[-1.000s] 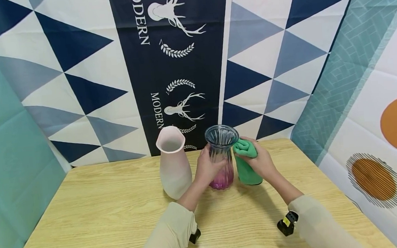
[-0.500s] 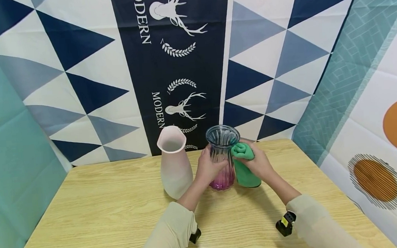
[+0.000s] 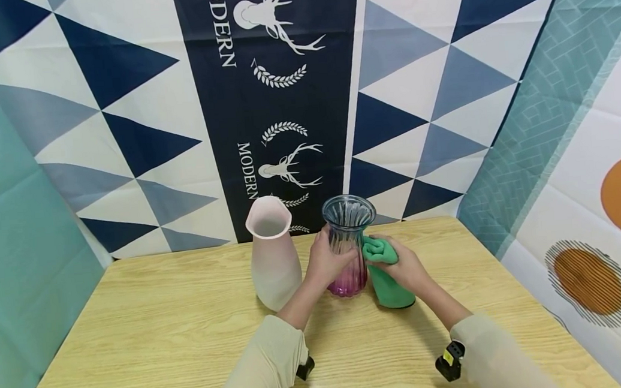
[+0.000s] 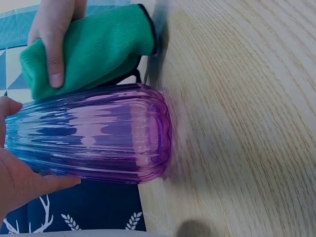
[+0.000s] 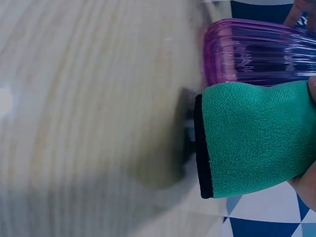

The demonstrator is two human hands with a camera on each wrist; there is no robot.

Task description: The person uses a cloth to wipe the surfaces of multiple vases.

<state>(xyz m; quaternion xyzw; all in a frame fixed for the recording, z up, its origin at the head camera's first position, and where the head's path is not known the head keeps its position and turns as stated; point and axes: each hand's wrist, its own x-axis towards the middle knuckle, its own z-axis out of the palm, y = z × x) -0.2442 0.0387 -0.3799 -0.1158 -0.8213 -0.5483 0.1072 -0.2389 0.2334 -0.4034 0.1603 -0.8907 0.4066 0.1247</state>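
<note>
A ribbed glass vase [image 3: 349,233], blue at the rim and purple-pink at the base, stands upright on the wooden table. My left hand [image 3: 328,259] grips its side, thumb across the front and fingers round the far left. In my right hand [image 3: 406,264] is a folded green cloth [image 3: 391,287] with a dark edge, pinched at the top and hanging down. The cloth lies against the vase's right side, as the left wrist view shows the cloth [image 4: 103,47] along the glass. The right wrist view shows the cloth [image 5: 256,138] beside the purple base [image 5: 219,52].
A tall pale pink-white vase [image 3: 275,268] stands just left of my left forearm. The wooden table [image 3: 153,343] ends at a wall hanging [image 3: 283,112] with triangles and deer prints. Teal and white hangings flank both sides.
My right hand with the green cloth first shifted left to the glass vase, then slid lower along its right side. My left hand and both vases have stayed in place.
</note>
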